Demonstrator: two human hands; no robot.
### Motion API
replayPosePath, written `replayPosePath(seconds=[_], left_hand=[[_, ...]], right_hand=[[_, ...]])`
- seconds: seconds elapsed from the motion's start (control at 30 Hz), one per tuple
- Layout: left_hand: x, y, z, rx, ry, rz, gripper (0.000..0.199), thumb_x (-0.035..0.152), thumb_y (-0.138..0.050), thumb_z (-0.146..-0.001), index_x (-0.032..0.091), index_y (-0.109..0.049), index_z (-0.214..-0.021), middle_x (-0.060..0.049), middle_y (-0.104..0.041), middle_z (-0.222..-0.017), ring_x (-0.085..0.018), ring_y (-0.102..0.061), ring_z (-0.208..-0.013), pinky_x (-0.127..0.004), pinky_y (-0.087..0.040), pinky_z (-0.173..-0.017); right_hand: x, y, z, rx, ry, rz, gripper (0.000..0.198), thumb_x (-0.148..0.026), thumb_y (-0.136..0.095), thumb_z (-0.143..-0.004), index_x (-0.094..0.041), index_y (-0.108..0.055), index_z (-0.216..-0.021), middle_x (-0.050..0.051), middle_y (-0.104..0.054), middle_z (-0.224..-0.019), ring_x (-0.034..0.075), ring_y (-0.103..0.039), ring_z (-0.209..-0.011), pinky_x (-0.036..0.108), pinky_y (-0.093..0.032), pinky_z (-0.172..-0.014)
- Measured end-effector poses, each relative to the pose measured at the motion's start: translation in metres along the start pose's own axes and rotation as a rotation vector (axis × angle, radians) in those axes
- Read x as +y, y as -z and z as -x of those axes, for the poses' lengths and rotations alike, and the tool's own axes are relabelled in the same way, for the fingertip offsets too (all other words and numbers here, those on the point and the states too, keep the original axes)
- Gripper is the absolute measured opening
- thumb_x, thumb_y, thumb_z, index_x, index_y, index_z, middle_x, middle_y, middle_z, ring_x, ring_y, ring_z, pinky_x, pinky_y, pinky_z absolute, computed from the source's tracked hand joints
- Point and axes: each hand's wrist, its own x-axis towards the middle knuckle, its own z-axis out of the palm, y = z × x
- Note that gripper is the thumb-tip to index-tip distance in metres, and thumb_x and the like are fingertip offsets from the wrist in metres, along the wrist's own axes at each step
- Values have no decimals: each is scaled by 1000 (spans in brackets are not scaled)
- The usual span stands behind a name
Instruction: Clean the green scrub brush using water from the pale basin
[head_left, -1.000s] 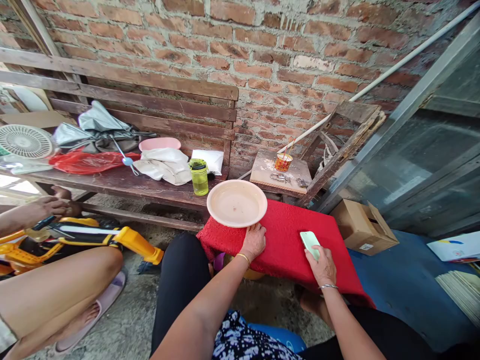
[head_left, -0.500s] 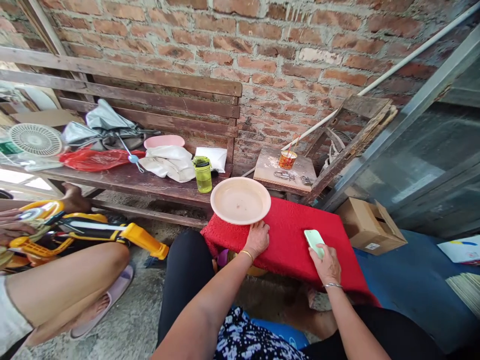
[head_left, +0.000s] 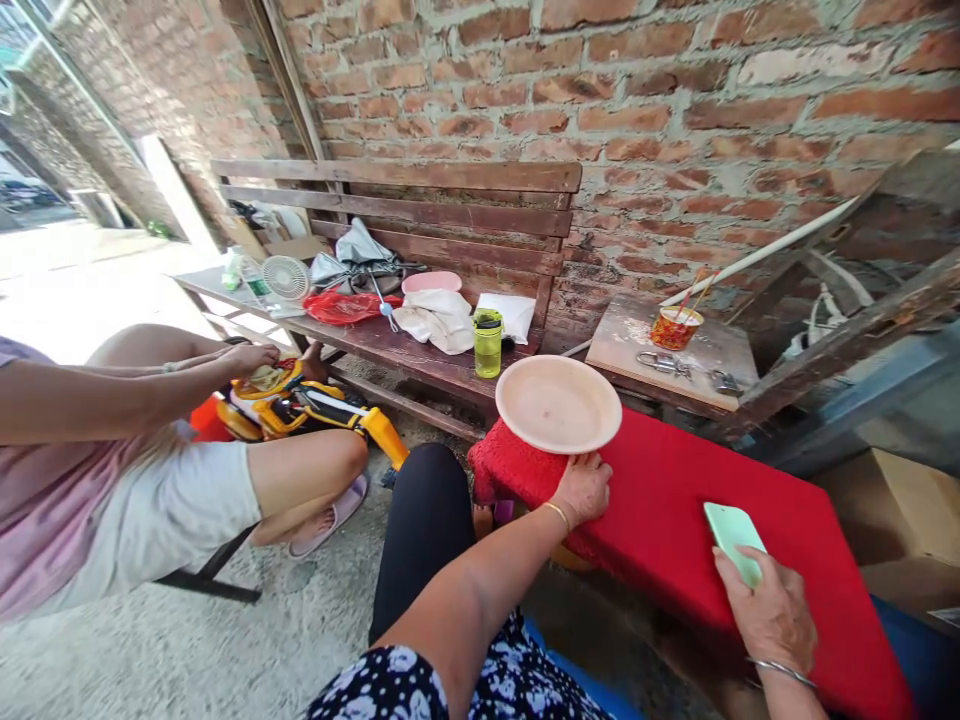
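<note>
A wide, pale pink plastic basin point(head_left: 556, 405) sits at the left end of a table covered with a red cloth point(head_left: 664, 500). The fingers of my left hand point(head_left: 583, 490) are curled at the basin's near rim, their tips partly hidden; a gold bracelet circles that wrist. Toward the right side of the cloth, my right hand point(head_left: 776, 605) is closed on a light green phone point(head_left: 736, 535), thumb and fingers along its lower part. The phone's upper end sticks out over the cloth.
On the wooden bench point(head_left: 450, 365) are a green water bottle point(head_left: 487, 345), white cloth point(head_left: 435, 320), a red plastic bag point(head_left: 343, 307) and a fan point(head_left: 286, 278). A low stand point(head_left: 679, 350) holds a paper cup point(head_left: 675, 327). At left, another person's hands point(head_left: 253, 358) touch a yellow-and-black object point(head_left: 300, 405).
The view has swung left, so the basin, table and both hands appear farther right. More of the other person shows. My hands keep their places at the basin and on the phone.
</note>
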Motion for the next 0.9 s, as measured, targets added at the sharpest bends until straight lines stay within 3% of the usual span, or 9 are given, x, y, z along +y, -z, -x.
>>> replayPosePath(seconds=[0.9], left_hand=[[-3, -4, -1, -41, 39, 21, 18, 22, -52, -91, 20, -62, -106, -9, -59, -112, -26, -50, -114, -43, -38, -107]], right_hand=[[-8, -3, 7, 64, -37, -41, 57, -70, -45, -81, -24, -69, -105, 13, -59, -93, 29, -59, -77, 39, -45, -60]])
